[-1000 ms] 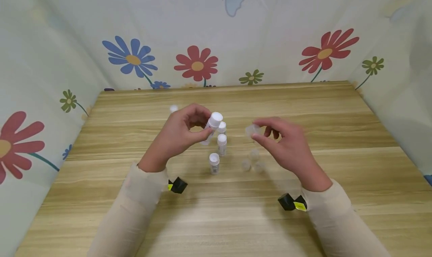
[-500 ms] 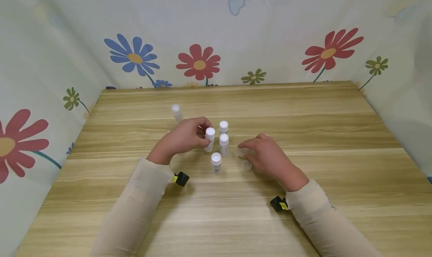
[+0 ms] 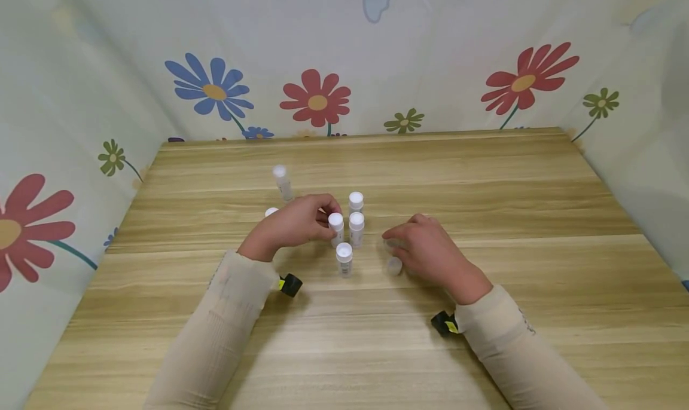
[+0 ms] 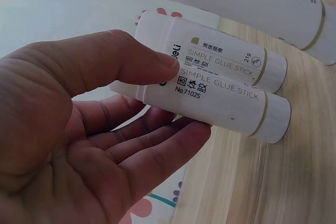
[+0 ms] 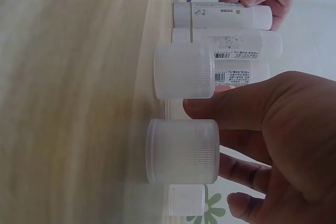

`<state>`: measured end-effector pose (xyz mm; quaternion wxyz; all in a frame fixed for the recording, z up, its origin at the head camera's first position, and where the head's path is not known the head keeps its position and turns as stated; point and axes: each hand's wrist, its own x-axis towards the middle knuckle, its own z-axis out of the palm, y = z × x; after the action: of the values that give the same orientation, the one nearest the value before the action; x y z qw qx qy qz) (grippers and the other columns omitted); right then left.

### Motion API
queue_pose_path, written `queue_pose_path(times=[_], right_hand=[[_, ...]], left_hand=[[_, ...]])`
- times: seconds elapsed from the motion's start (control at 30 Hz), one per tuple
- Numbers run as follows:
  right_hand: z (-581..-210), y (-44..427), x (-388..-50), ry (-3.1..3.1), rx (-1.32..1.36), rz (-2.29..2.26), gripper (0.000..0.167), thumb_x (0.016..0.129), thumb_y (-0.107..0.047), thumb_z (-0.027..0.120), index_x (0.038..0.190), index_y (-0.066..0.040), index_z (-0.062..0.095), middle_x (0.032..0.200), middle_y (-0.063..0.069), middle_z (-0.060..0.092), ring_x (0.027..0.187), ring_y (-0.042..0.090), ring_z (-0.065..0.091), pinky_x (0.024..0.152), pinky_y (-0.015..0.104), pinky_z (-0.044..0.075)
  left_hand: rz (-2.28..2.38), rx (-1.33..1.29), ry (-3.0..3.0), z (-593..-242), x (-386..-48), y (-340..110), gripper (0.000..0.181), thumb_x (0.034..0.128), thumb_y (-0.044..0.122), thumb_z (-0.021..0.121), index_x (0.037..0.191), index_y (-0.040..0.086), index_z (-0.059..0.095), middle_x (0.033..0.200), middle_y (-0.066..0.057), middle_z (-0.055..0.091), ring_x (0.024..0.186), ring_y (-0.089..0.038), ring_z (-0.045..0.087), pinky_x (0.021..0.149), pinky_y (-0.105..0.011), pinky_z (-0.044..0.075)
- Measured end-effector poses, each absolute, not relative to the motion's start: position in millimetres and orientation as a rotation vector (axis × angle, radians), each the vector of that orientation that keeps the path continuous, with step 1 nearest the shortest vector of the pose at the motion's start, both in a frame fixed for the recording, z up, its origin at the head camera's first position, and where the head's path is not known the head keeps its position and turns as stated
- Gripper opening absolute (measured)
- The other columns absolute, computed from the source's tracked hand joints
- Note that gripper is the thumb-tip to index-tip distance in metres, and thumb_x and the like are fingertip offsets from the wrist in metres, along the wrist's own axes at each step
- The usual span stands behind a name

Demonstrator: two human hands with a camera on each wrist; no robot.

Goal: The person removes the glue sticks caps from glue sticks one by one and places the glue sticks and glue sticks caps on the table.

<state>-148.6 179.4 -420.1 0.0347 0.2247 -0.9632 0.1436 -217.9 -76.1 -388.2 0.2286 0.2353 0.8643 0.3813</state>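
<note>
My left hand holds a white glue stick between thumb and fingers, upright on the table. Close beside it stand several more upright glue sticks, among them a front one and one just right of the held stick. My right hand is low over a group of translucent ribbed caps. Its thumb and forefinger pinch one cap, mostly hidden by the hand. In the right wrist view two caps stand nearest the camera, one higher and one lower, with another cap farther off.
Behind my left hand stand two more glue sticks, one farther back and one partly hidden. The wooden table meets a flower-printed cloth at its back edge and sides.
Over the second, my left hand lowers its glue stick from the air to the table beside the others. My right hand brings its cap down and leftward to the other caps, then stays nearly still.
</note>
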Motion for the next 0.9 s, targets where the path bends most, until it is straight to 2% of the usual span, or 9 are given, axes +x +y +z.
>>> queue_pose_path(times=[0.33, 0.53, 0.67, 0.8, 0.9], right_hand=[[-420, 179, -148, -2.967, 0.68, 0.448, 0.024, 0.085, -0.012, 0.073, 0.109, -0.013, 0.074, 0.107, 0.0, 0.074, 0.09, 0.023, 0.054, 0.076, 0.04, 0.042], [-414, 180, -147, -2.977, 0.705, 0.481, 0.032, 0.084, -0.01, 0.073, 0.116, -0.012, 0.07, 0.116, 0.002, 0.071, 0.096, 0.025, 0.057, 0.081, 0.042, 0.044], [-405, 182, -146, -2.981, 0.721, 0.509, 0.034, 0.084, -0.007, 0.071, 0.117, -0.011, 0.068, 0.12, 0.004, 0.069, 0.099, 0.025, 0.057, 0.082, 0.042, 0.044], [-398, 182, -144, -2.975, 0.721, 0.499, 0.031, 0.086, -0.008, 0.069, 0.117, -0.012, 0.068, 0.12, 0.003, 0.069, 0.098, 0.025, 0.058, 0.083, 0.043, 0.045], [-393, 182, -142, -2.932, 0.73, 0.519, 0.029, 0.087, -0.009, 0.069, 0.116, -0.011, 0.069, 0.118, 0.004, 0.07, 0.1, 0.025, 0.059, 0.087, 0.044, 0.047]], left_hand=[[1.052, 0.652, 2.371, -389, -218, -77, 0.026, 0.0841, 0.01, 0.071, 0.106, 0.01, 0.057, 0.106, -0.004, 0.065, 0.101, -0.018, 0.064, 0.084, -0.03, 0.054], [1.109, 0.714, 2.338, -372, -216, -90, 0.044, 0.084, 0.013, 0.071, 0.124, 0.012, 0.053, 0.118, -0.004, 0.059, 0.115, -0.023, 0.06, 0.098, -0.035, 0.051], [1.288, 0.714, 2.433, -350, -214, -113, 0.048, 0.0869, 0.013, 0.07, 0.131, 0.013, 0.052, 0.12, -0.006, 0.058, 0.115, -0.024, 0.058, 0.099, -0.037, 0.051], [1.465, 0.55, 2.636, -340, -219, -137, 0.044, 0.0895, 0.019, 0.07, 0.131, 0.014, 0.055, 0.117, -0.008, 0.061, 0.106, -0.017, 0.06, 0.093, -0.03, 0.052], [1.546, 0.385, 2.713, -345, -228, -149, 0.044, 0.0908, 0.023, 0.069, 0.132, 0.016, 0.054, 0.118, -0.008, 0.058, 0.106, -0.016, 0.058, 0.093, -0.029, 0.049]])
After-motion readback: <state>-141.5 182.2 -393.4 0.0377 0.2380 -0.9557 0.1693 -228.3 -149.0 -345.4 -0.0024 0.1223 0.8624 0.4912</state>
